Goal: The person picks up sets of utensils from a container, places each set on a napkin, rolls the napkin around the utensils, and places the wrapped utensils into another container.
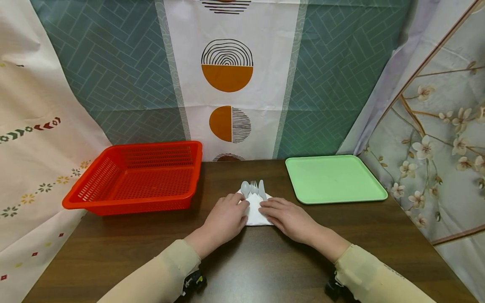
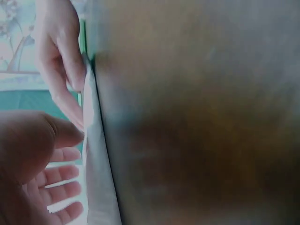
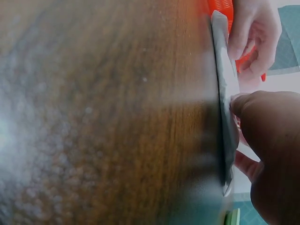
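On the tabletop [image 1: 261, 273], napkin [image 1: 257, 216] round cutlery [image 1: 254, 188] is seemingly being neatened between relaxed left hand [image 1: 226, 215] and relaxed right hand [image 1: 291, 219]; pressing is needed.

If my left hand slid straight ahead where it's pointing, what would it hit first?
Beyond the napkin it touches, your left hand would probably meet the spoon first, though depth is hard to judge.

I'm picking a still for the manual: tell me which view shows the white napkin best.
The head view: it shows the white napkin from above, with the left hand and right hand partly covering its sides. Both wrist views show only a thin strip, nearly edge-on.
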Demonstrator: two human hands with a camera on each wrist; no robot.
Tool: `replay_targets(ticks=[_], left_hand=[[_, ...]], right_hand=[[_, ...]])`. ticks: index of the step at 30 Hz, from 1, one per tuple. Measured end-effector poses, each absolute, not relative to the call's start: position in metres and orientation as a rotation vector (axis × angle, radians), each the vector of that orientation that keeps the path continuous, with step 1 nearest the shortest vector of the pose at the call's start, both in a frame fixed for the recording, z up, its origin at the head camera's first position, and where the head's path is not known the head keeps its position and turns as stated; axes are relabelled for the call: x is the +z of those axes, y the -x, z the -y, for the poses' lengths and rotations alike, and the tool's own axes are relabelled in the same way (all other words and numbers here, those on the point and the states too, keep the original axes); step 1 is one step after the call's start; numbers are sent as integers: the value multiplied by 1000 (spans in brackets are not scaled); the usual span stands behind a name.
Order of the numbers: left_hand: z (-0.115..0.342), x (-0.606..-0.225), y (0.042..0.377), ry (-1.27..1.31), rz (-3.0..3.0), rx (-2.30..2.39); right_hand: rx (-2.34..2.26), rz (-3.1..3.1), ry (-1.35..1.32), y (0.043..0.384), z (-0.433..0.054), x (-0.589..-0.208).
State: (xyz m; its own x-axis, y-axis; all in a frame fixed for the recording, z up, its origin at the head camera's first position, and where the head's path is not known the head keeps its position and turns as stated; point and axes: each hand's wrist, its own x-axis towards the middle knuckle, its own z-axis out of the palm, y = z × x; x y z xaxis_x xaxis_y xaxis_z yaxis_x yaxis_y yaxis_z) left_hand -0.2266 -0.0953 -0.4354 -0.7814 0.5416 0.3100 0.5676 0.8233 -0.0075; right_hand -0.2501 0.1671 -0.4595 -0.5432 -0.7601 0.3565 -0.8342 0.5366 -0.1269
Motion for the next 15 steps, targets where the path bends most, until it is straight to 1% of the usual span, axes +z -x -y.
replay_targets(ticks=[6, 15], left_hand=[[92, -441, 218, 1059, 2588, -156], [89, -442, 208, 1094, 2675, -157]], right_hand=[[431, 2535, -1337, 251, -167, -459], [475, 2527, -1336, 249, -168, -461]])
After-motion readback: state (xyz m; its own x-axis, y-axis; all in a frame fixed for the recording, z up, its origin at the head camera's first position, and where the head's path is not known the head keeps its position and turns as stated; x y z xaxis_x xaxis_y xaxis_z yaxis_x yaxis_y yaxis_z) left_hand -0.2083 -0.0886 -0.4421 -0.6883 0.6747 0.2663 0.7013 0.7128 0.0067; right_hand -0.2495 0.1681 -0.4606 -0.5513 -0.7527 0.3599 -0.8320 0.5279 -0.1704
